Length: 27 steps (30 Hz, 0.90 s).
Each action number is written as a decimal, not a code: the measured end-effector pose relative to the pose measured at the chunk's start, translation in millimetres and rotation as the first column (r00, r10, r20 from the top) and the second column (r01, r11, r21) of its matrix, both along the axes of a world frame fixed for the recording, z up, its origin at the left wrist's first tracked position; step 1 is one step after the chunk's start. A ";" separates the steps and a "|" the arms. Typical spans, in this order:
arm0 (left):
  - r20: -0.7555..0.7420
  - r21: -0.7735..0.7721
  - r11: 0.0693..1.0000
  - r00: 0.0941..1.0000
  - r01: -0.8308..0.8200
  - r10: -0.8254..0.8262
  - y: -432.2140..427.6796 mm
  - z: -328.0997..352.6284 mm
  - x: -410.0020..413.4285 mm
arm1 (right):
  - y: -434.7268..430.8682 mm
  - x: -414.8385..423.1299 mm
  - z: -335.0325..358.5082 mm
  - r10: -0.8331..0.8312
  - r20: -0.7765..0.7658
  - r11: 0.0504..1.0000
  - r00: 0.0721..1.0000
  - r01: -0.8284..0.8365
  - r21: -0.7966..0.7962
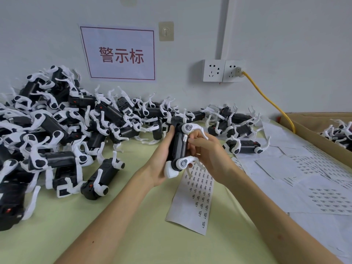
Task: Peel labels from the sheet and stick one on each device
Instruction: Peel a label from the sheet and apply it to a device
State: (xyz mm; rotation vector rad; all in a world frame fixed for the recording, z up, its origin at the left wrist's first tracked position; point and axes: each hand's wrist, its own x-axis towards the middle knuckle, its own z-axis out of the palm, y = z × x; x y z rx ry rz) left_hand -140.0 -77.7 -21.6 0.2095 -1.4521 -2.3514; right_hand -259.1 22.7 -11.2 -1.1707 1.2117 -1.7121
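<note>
My left hand (162, 159) grips a black device with white arms (178, 145), held upright above the green table. A small white label (185, 139) sits on the device's right side. My right hand (207, 151) touches that side, its thumb pressing next to the label and its fingers curled behind the white arm. A long label sheet (196, 199) with rows of small printed labels lies on the table below my hands.
A large heap of black-and-white devices (57, 130) fills the left and back of the table (114, 216). Used label sheets (304, 174) lie at the right. A cardboard box (312, 134) with more devices stands far right. A yellow cable (270, 101) runs from the wall socket.
</note>
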 end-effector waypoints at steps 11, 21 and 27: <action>0.047 0.069 0.997 0.999 -0.029 0.025 -1.3 1.9 -1.7 | 1.0 -9.0 4.3 -0.376 -0.031 0.925 0.926 0.377 0.036; 0.366 -0.069 0.991 0.927 0.115 -0.082 -9.7 1.2 7.3 | 21.9 -43.3 10.6 0.125 -0.356 0.940 0.926 0.004 0.340; 0.396 -0.006 0.995 0.914 -0.100 0.094 -25.3 5.5 15.0 | 30.0 -49.6 16.5 0.209 -0.335 0.943 0.919 -0.098 0.319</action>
